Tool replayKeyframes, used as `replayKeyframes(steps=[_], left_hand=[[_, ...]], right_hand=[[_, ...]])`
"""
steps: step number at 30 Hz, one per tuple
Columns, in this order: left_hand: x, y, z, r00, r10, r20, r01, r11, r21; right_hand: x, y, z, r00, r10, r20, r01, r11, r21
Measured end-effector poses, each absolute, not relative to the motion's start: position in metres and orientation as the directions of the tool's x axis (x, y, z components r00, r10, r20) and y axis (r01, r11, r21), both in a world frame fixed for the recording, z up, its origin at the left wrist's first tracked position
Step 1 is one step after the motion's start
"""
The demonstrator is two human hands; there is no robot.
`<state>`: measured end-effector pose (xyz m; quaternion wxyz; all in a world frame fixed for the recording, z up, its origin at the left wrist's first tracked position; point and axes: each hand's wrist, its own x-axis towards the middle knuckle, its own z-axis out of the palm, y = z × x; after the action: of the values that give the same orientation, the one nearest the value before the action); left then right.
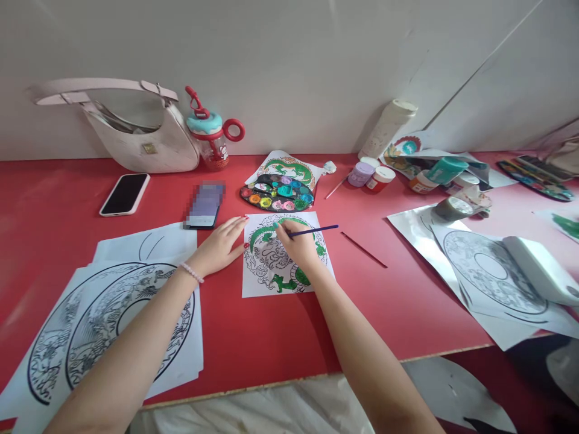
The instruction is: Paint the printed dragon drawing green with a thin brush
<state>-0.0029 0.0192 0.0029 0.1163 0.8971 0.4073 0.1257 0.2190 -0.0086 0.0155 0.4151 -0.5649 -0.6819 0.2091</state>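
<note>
1. Right hand (pixel 296 244): grip closed around a blue paintbrush (pixel 316 229), handle pointing to 3 o'clock, tip on the green band at the top of the dragon sheet (pixel 284 256).
2. Dragon sheet: white paper with a printed circular dragon, partly filled in green; lies flat at bench centre. The right wrist rests across its lower right part.
3. Left hand (pixel 221 246): flat and open, holding nothing, fingertips pressing the sheet's left edge at 9 o'clock. A bead bracelet (pixel 192 272) sits on the wrist.
4. Paint palette (pixel 277 194): round, many colours, at 12 o'clock of the sheet, just beside its top edge.
5. Phones: one dark-screened (pixel 124 193) at 10 o'clock, a second (pixel 204 208) near the left hand.
6. Uncoloured printed sheets (pixel 113 313): stacked at 8 o'clock under the left forearm.
7. Paint jars (pixel 371 175), spare brush (pixel 364 249): 1 to 3 o'clock, apart from the sheet.
8. Red bench (pixel 398 301): carries everything listed.
9. Risk, as judged: the right wrist lies over painted green; if that paint is wet, it could smear.
10. Risk, as judged: if the left hand lifts, the sheet could slide under the brush and take colour past the lines.
</note>
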Motion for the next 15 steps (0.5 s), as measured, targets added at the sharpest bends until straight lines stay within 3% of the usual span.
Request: replayKeyframes(steps=[15], left_hand=[[-0.0047, 0.0211, -0.001, 0.627, 0.772, 0.103, 0.711, -0.621, 0.332]], right_hand=[[0.2174, -0.0098, 0.0172, -0.036, 0.951, 0.306, 0.585, 0.268, -0.766]])
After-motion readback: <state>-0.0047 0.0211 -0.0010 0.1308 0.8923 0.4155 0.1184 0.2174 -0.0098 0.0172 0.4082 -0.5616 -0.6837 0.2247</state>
